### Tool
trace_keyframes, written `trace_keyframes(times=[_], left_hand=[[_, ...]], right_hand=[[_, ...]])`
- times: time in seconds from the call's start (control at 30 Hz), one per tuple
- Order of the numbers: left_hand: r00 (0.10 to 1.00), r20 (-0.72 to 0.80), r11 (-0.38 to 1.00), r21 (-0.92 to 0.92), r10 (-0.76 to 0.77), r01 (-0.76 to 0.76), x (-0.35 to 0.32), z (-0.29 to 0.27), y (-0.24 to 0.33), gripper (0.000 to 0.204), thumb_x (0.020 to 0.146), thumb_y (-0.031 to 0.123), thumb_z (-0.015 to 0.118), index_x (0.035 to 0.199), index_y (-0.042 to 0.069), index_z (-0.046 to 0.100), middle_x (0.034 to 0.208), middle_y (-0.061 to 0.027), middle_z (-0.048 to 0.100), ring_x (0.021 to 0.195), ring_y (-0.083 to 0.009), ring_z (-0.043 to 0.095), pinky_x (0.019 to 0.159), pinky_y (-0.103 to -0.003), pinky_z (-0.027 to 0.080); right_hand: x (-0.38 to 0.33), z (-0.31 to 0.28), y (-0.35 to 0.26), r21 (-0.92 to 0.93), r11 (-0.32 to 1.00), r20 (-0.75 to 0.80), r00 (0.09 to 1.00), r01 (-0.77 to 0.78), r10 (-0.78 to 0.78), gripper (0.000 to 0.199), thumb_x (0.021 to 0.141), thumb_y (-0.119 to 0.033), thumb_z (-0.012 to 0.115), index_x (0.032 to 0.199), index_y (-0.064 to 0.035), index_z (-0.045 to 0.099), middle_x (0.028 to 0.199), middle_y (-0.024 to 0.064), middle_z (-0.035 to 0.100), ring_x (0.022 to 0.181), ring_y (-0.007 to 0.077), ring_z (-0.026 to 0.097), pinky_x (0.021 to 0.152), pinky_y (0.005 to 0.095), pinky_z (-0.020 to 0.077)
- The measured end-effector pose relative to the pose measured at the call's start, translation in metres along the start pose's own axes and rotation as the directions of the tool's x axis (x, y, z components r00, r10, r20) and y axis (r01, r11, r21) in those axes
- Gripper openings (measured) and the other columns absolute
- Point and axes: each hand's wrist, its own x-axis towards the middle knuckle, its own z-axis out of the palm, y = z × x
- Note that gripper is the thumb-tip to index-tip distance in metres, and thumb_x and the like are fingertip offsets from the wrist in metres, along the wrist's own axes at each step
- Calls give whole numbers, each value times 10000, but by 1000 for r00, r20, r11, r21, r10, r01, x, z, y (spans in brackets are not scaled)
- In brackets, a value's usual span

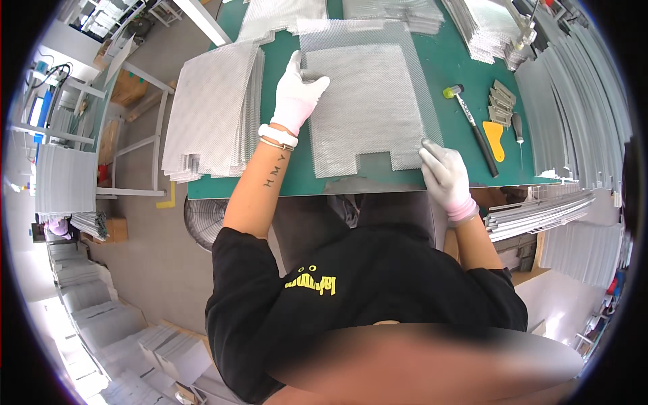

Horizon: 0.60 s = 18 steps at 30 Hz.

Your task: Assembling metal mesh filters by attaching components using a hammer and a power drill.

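Observation:
A grey wire-mesh sheet (368, 101) lies in front of me on the green tabletop, with a square notch in its near edge. Another mesh layer (337, 35) shows beyond its far and right edges. My left hand (297, 98), in a white glove, rests at the left edge with thumb and forefinger spread apart. At the near right corner, my gloved right hand (447, 174) has its fingers close together on the mesh edge; the fingertips' far side is hidden. Left of the sheet stands a stack of similar notched mesh sheets (212, 108).
On the right lie a hammer (472, 125), a yellow scraper (494, 140), a screwdriver (518, 128) and several metal pieces (501, 102). More mesh stacks (391, 13) sit at the far side. Tall panels (574, 115) line the right edge. A fan (204, 219) stands below left.

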Motion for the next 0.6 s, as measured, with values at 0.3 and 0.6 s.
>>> trace_keyframes(times=[0.3,0.6], left_hand=[[999,43,935,355,-28,11,-18,16,-32,911,812,194,754,1556,-17,271,1060,-180,684,885,-280,695,855,-371,550],[988,89,828,539,128,-156,-19,19,-49,672,872,271,695,1454,16,476,1066,-175,615,1000,-337,621,911,-408,508]], right_hand=[[-16,20,5,22,999,139,989,-44,41,341,804,-4,683,1142,-3,643,1195,171,672,876,308,654,789,407,506],[-17,20,3,-9,996,194,977,-84,84,319,819,-36,669,1137,-17,641,1199,142,674,878,305,648,779,412,504]])
